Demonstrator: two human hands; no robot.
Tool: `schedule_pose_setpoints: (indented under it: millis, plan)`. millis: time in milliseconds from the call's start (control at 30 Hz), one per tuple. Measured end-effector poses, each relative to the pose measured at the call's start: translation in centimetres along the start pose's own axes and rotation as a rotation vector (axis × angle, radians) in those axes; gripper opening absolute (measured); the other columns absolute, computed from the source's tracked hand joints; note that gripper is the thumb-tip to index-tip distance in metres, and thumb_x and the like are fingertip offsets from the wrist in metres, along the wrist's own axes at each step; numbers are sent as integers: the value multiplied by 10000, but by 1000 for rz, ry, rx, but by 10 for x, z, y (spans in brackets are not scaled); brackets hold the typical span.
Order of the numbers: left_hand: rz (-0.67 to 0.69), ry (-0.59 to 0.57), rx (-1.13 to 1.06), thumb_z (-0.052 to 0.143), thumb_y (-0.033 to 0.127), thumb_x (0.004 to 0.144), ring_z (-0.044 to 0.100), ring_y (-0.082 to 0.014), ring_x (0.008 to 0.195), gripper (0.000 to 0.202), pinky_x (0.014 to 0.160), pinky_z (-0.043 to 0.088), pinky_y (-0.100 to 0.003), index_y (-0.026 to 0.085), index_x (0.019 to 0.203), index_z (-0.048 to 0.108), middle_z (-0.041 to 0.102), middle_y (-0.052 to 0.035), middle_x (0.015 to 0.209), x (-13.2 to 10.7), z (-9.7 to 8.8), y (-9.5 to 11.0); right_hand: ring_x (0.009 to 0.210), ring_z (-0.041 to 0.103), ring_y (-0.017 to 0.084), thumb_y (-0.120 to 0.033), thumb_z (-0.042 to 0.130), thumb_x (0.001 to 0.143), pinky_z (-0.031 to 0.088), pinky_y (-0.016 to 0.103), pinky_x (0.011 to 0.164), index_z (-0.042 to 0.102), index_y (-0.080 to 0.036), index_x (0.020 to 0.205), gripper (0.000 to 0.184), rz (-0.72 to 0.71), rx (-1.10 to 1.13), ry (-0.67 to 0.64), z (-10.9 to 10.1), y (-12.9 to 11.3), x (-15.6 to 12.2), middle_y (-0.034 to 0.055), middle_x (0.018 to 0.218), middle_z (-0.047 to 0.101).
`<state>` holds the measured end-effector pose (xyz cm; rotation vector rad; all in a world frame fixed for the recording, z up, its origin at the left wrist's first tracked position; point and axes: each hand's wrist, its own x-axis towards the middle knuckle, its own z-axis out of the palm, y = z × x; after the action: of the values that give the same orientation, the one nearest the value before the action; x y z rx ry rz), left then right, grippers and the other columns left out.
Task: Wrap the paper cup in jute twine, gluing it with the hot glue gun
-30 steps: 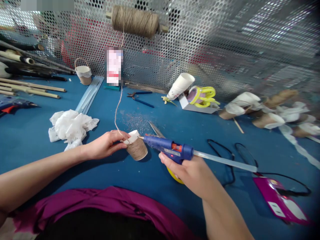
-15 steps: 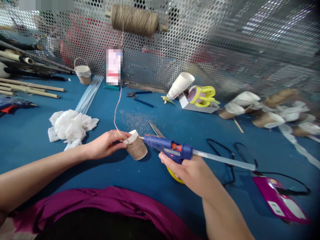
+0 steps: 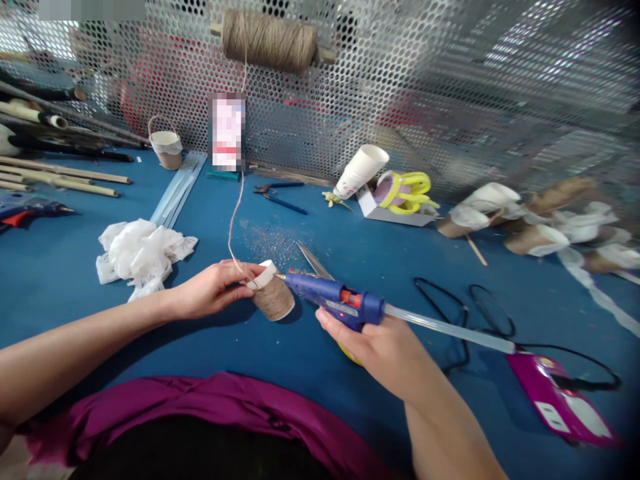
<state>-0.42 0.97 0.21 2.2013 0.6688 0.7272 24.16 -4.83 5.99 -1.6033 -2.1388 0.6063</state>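
My left hand (image 3: 223, 288) grips a small paper cup (image 3: 275, 299) by its white rim. Brown twine wraps the cup's lower part, and the cup lies tilted just over the table. A loose strand of twine (image 3: 233, 223) runs up from my left fingers towards the spool (image 3: 270, 41). In my right hand (image 3: 373, 340) is a blue hot glue gun (image 3: 327, 293), its nozzle at the cup's rim; whether it touches I cannot tell. A clear glue stick (image 3: 450, 328) sticks out of its back. Scissors (image 3: 314, 260) lie partly hidden under the gun and hand.
White lace (image 3: 143, 250), clear glue sticks (image 3: 179, 190) and a finished-looking little basket (image 3: 167, 148) are at left. Pliers (image 3: 283, 193), stacked paper cups (image 3: 361, 170) and a white box (image 3: 395, 213) stand behind. A black cord (image 3: 465, 313) and a magenta power strip (image 3: 560, 400) lie right.
The glue gun has shifted slightly left along the cup's rim, and its back end has dipped a little. My left hand and the cup have hardly moved.
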Motion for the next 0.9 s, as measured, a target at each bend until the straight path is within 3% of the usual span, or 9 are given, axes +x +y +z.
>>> schedule_pose_setpoints:
  millis: [467,600,900]
  plan:
    - [6,2,18,462,170,866,564,-215,1094,133,913,456,-374,109,877,580,589,-174,1191,0,0,0,640,640,203,-332,515,804,507,321,651,643,-184,702,220,-2,1,-14,1,0,-3,42,634,680]
    - [12,2,8,460,166,866,558,-224,1106,136,920,450,-376,103,878,580,591,-180,1186,0,0,1,607,629,195,-343,516,805,499,317,627,632,-173,684,238,13,11,-14,1,-1,-3,43,625,669]
    - [14,2,16,455,165,868,562,-215,1101,145,916,453,-374,103,902,581,585,-181,1193,0,-1,2,623,638,186,-302,495,828,499,307,640,640,-186,688,233,-92,-29,-9,-1,-2,-3,34,648,687]
